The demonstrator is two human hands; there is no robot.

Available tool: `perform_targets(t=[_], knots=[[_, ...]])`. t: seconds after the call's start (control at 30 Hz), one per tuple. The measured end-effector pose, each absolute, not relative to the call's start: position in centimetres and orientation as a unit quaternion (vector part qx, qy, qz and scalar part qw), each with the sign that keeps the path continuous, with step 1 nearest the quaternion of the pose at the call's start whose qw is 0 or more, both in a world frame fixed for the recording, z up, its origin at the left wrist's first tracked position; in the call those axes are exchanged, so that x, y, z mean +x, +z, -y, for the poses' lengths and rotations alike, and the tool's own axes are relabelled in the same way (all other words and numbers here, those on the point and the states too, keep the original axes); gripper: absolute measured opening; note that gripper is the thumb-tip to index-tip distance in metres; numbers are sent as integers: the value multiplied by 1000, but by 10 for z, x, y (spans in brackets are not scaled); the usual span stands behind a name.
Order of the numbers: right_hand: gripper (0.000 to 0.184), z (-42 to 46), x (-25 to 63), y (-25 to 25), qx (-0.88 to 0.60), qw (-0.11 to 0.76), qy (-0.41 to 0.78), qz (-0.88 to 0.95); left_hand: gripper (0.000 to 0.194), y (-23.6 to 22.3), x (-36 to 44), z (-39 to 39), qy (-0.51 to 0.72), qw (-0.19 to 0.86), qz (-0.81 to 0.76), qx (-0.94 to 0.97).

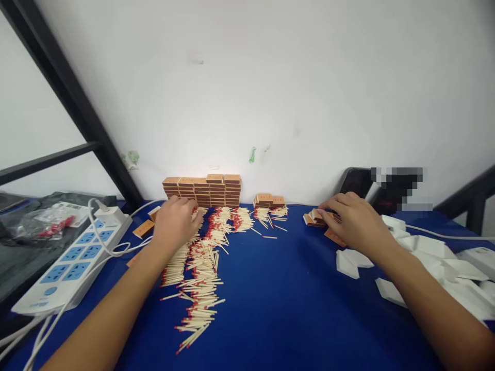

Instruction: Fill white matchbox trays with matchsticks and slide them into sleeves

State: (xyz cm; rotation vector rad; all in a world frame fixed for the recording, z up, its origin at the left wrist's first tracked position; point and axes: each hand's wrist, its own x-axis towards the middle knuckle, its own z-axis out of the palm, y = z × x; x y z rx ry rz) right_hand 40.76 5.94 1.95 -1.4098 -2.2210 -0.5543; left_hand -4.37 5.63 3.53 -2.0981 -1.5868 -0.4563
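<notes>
Red-tipped matches (203, 278) lie in loose heaps and rows down the blue table. Behind them, against the wall, stands a stack of orange-brown matchboxes (216, 190). My left hand (176, 221) is at the top of the left match row, just in front of the stack. Its fingers curl down, and whatever is in them is hidden. My right hand (350, 221) is on the right by a small group of matchboxes, its thumb and fingers closed on a matchbox (317, 215). Another matchbox (334, 237) lies partly under that hand.
A white power strip (71, 263) with cables lies at the left, beside loose matchboxes (144, 228) and a dark plastic bag (23, 247). A low pile of matchboxes (266, 200) sits by the wall. White folded pieces (436, 263) are heaped at the right near a black object (353, 185).
</notes>
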Motion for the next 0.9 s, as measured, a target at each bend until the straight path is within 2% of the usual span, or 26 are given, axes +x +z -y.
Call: perform_targets(t=[0.13, 0.33, 0.57, 0.7, 0.83, 0.9], knots=[[33, -52, 417, 35, -580, 179, -94, 789, 30, 42, -50, -59, -149, 244, 595, -751], [28, -32, 421, 58, -643, 53, 136, 752, 38, 27, -15, -39, -242, 272, 526, -769], [49, -25, 440, 59, -666, -32, 101, 738, 22, 15, 13, -20, -320, 228, 345, -852], [49, -30, 459, 38, -686, -86, 198, 695, 16, 15, 15, -16, -334, 204, 329, -859], [37, -28, 465, 35, -667, -74, 256, 696, 14, 14, 17, -15, -341, 186, 316, -865], [43, -25, 460, 43, -636, 76, 156, 752, 14, 12, 19, -14, -340, 176, 309, -871]])
